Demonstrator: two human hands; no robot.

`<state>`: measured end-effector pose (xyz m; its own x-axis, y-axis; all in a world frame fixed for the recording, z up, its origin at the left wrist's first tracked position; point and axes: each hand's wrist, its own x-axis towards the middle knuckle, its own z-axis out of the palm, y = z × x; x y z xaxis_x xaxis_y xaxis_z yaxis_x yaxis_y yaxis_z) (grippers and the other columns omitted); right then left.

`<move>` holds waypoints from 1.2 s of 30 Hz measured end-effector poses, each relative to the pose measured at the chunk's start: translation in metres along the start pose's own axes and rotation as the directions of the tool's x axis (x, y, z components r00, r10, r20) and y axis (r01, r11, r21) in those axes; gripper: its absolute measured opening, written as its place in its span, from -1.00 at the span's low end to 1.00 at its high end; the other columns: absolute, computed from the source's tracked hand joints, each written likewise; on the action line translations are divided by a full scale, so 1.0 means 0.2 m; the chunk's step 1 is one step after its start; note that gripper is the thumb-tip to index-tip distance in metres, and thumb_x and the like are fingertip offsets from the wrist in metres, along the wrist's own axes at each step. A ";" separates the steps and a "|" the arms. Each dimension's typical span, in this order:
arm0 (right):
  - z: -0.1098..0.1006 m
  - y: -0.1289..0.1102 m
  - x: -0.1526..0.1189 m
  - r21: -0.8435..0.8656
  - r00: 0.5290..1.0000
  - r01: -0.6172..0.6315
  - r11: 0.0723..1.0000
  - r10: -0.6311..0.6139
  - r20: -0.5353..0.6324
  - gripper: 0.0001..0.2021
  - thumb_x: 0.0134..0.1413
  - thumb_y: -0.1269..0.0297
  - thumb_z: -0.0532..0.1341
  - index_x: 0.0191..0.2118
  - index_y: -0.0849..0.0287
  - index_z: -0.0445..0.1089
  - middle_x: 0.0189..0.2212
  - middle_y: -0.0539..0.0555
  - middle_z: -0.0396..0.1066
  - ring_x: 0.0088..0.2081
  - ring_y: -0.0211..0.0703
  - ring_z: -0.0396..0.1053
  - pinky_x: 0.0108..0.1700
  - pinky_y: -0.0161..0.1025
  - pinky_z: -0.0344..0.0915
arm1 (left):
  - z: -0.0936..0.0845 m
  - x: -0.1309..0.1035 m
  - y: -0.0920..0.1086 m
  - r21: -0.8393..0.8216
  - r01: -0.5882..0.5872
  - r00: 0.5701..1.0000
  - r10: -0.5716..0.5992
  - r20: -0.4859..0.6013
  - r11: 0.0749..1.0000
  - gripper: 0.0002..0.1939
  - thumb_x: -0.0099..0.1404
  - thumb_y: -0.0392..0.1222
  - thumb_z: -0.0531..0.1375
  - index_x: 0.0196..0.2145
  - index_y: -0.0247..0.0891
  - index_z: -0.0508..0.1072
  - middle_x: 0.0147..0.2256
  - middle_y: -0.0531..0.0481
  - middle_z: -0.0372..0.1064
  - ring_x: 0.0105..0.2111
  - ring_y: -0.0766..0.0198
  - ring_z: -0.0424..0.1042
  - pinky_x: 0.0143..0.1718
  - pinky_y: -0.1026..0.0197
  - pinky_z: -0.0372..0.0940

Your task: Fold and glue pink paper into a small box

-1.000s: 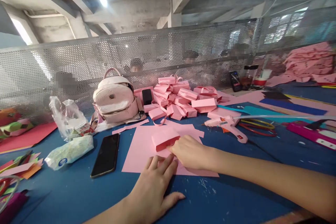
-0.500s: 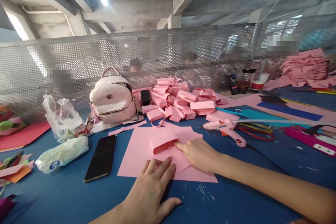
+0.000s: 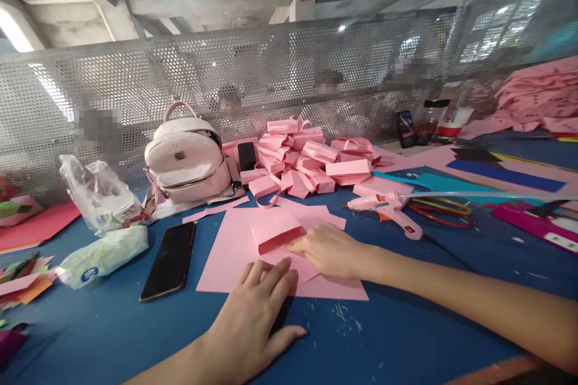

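A small folded pink paper box (image 3: 275,233) lies on flat sheets of pink paper (image 3: 221,258), with its open end towards me. My left hand (image 3: 259,307) rests with fingers spread over the near edge of the sheets, its thumb out to the right on the blue table. Just right of the box, my right hand (image 3: 332,249) presses a stretched index finger to the paper by the box's lower right corner. Its other fingers are curled underneath and partly hidden. Neither hand grips anything.
A pile of pink paper boxes (image 3: 302,156) stands behind the sheets, beside a pale backpack (image 3: 185,162). A pink glue gun (image 3: 386,207) lies to the right, trailing its cord. At left are a black phone (image 3: 169,261) and a tissue pack (image 3: 106,255). Mesh panels (image 3: 271,72) border the back.
My view has tipped slightly down. My right index finger has slid from the box's right edge down to the paper beside it. The left hand stays spread on the sheets.
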<state>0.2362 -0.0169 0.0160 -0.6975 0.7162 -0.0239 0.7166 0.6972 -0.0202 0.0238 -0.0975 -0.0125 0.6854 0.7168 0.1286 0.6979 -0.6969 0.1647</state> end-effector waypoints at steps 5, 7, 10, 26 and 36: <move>0.01 0.00 -0.02 0.018 1.000 -0.002 1.000 0.002 0.002 -0.58 0.23 0.45 0.07 0.09 0.02 0.51 -0.19 0.12 0.63 -0.22 -0.04 0.56 -0.24 -0.28 0.25 | 0.01 -0.01 -0.01 0.015 -0.021 0.999 0.021 -0.038 1.000 -0.40 0.44 0.09 0.11 0.30 -0.26 0.20 0.30 -0.18 0.21 0.06 -0.08 0.27 0.09 -0.18 0.32; 0.01 0.00 -0.03 -0.002 1.000 -0.013 1.000 0.013 -0.002 -0.57 0.23 0.46 0.07 0.11 0.02 0.49 -0.19 0.12 0.63 -0.23 -0.05 0.56 -0.25 -0.27 0.25 | 0.01 -0.01 -0.02 0.022 -0.037 0.997 0.038 -0.066 0.999 -0.49 0.45 -0.01 0.12 0.27 -0.23 0.23 0.27 -0.15 0.25 0.04 -0.04 0.30 0.07 -0.14 0.34; 0.02 0.01 -0.04 -0.060 0.999 -0.041 0.997 0.041 -0.007 -0.57 0.19 0.51 0.07 0.11 0.12 0.46 -0.29 0.15 0.63 -0.31 -0.03 0.56 -0.32 -0.26 0.21 | 0.02 0.01 -0.05 0.022 -0.058 0.991 0.060 -0.117 0.998 -0.66 0.44 -0.17 0.14 0.14 -0.19 0.34 0.19 -0.10 0.36 -0.02 0.03 0.36 0.01 -0.06 0.39; 0.05 0.01 0.06 -0.235 0.992 0.067 0.970 -0.039 0.121 -0.77 -0.02 0.62 0.18 -0.24 0.33 0.49 -0.49 0.19 0.54 -0.46 -0.03 0.48 -0.53 -0.18 -0.17 | 0.07 0.06 -0.13 0.090 -0.168 0.919 0.189 -0.347 0.982 -0.84 0.45 -0.31 0.09 -0.09 -0.26 0.45 -0.06 -0.12 0.58 -0.25 0.10 0.54 -0.25 0.08 0.48; 0.09 0.04 0.01 -0.124 0.986 0.167 0.978 -0.164 0.034 -0.53 -0.02 0.52 0.12 0.07 0.27 0.40 -0.54 0.12 0.50 -0.54 -0.06 0.39 -0.53 -0.16 -0.28 | 0.09 0.09 -0.17 0.105 -0.217 0.885 0.241 -0.397 0.970 -0.88 0.44 -0.27 0.12 -0.14 -0.27 0.46 -0.15 -0.11 0.61 -0.29 0.17 0.56 -0.28 0.17 0.50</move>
<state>0.2399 -0.0110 -0.0016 -0.8054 0.5903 -0.0538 0.5839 0.8057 0.0998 0.0164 -0.0619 -0.0334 0.6927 0.4757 0.5421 0.5504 -0.8344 0.0289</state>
